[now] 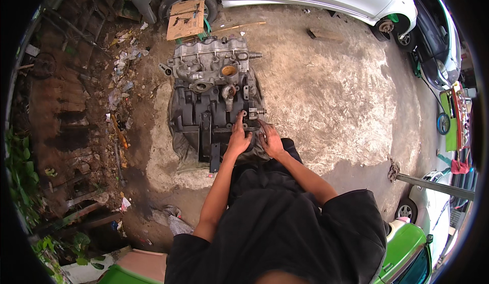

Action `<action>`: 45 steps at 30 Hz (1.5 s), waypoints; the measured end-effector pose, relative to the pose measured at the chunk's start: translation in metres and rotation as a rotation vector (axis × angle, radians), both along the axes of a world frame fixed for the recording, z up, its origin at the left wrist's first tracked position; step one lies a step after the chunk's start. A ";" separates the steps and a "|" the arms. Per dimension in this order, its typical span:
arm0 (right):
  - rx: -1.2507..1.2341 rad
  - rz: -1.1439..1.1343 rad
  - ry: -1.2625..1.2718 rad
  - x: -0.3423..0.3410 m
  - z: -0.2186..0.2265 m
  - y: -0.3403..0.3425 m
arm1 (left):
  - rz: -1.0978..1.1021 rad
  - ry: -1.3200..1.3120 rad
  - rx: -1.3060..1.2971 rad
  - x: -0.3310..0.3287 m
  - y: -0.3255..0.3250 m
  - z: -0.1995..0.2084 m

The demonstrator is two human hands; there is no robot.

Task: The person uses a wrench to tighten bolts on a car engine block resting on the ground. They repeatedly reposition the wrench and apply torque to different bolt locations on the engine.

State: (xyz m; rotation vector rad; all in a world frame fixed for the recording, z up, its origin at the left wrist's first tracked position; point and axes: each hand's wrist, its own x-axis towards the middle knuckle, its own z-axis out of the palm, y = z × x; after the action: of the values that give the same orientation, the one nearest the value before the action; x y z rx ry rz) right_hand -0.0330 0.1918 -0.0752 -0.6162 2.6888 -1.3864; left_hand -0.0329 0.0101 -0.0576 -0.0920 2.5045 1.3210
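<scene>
Engine (pixel 210 103), its underside out of sight

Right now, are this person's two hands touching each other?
Apart. The head view shows dark engine parts in the gap between the left hand and the right hand.

One head-worn fisheye view, steeply downward over a black shirt (pixel 280 228) toward the nearby engine (pixel 214 100).
</scene>
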 end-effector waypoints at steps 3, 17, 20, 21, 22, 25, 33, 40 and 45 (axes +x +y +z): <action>-0.024 -0.134 0.106 -0.016 0.005 -0.004 | 0.029 -0.029 0.016 0.000 0.001 0.002; 0.389 -0.189 -0.146 -0.128 0.009 -0.015 | 0.017 0.083 -0.012 0.002 0.000 -0.008; 0.399 -0.227 -0.116 -0.125 0.007 -0.008 | 0.022 0.096 -0.014 0.003 0.000 -0.005; 0.395 -0.247 -0.107 -0.121 0.006 -0.004 | 0.031 0.080 0.018 0.003 0.000 -0.004; 0.282 -0.269 -0.130 -0.115 0.005 0.000 | 0.041 0.064 0.051 0.003 0.001 -0.003; 0.006 -0.315 -0.212 -0.094 0.000 0.012 | 0.042 0.066 0.053 0.002 0.001 -0.001; -0.381 -0.344 -0.375 -0.043 -0.019 0.020 | 0.007 0.122 -0.018 0.003 0.002 -0.003; -0.294 -0.229 -0.207 -0.013 -0.018 0.005 | -0.004 0.144 -0.020 0.003 0.002 -0.002; -0.334 -0.210 -0.269 -0.005 -0.013 0.004 | -0.002 0.103 -0.009 0.003 0.002 -0.001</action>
State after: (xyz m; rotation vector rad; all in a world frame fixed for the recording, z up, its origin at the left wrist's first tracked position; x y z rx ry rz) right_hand -0.0377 0.1960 -0.0879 -0.1453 2.3833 -1.8424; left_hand -0.0295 0.0117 -0.0586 -0.0238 2.5949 1.3466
